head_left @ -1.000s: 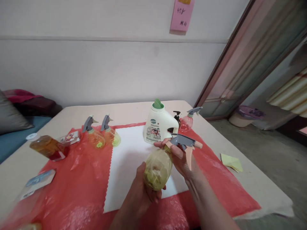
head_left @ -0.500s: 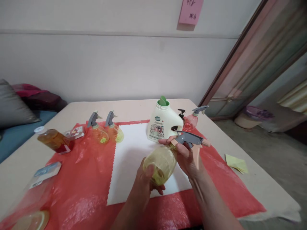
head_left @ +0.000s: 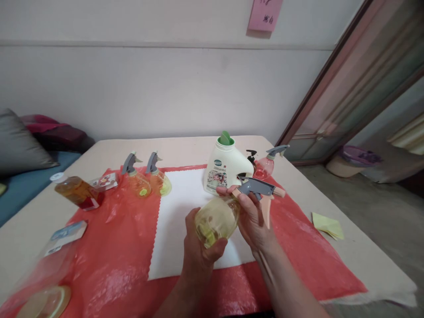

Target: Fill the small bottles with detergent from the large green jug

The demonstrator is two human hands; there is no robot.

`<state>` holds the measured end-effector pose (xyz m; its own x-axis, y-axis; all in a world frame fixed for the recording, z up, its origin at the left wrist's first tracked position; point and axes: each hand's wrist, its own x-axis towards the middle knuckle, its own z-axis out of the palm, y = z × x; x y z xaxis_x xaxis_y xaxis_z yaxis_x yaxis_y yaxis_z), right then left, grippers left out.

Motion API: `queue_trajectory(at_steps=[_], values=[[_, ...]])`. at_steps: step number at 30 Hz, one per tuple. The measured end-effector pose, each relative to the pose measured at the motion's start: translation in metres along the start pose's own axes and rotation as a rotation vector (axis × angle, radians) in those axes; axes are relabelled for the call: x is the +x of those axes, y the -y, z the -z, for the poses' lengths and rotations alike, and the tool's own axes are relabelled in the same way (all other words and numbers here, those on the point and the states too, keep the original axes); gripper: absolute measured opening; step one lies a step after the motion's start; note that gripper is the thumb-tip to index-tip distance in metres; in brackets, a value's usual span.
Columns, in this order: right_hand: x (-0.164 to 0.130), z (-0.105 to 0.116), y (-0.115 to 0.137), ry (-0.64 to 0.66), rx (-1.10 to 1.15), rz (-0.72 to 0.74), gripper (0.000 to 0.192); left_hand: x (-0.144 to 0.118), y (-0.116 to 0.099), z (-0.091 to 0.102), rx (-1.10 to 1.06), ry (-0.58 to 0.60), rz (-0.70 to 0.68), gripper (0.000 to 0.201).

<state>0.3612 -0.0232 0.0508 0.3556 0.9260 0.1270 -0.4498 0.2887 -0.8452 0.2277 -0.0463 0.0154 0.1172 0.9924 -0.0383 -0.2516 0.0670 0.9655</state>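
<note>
A clear yellowish spray bottle (head_left: pixel 218 218) is tilted in the air above the white cloth (head_left: pixel 172 238), its grey and pink trigger head pointing right. My left hand (head_left: pixel 198 247) is closed round the bottle's base, thumb across the front. At the neck, just below the trigger head, my right hand (head_left: pixel 253 216) grips with thumb and fingers. Directly behind stands a white detergent jug (head_left: pixel 217 165) with a green spout and no cap on it. The far side of the bottle and some fingertips are hidden.
Red plastic sheeting (head_left: pixel 115 247) covers much of the table. Two spray bottles (head_left: pixel 137 182) and a leaning amber bottle (head_left: pixel 77 192) are at left. Behind the jug are a pink spray bottle (head_left: pixel 265 167) and a black pump (head_left: pixel 251 155). Yellow papers (head_left: pixel 327 225) lie right.
My left hand has turned round the bottle's base, its thumb now lying across the lower front. The bottle has shifted slightly left and its trigger head has tipped a little.
</note>
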Motion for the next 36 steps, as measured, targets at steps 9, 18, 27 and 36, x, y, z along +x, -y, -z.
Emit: queue_trajectory(at_steps=[9,18,27,36], values=[[-0.003,-0.01,-0.003,-0.104,0.064,0.001,0.013,0.002,0.02,-0.002,0.305,-0.252,-0.405,0.081],[-0.004,-0.007,-0.003,-0.158,0.061,-0.011,0.019,0.005,0.009,0.002,-0.031,0.07,-0.182,0.093],[-0.004,-0.001,-0.004,0.0,0.05,-0.027,0.018,0.008,-0.002,-0.001,-0.305,0.225,0.228,0.07],[-0.008,-0.009,0.0,-0.074,0.111,-0.047,0.021,0.001,0.012,-0.011,-0.16,-0.01,-0.081,0.091]])
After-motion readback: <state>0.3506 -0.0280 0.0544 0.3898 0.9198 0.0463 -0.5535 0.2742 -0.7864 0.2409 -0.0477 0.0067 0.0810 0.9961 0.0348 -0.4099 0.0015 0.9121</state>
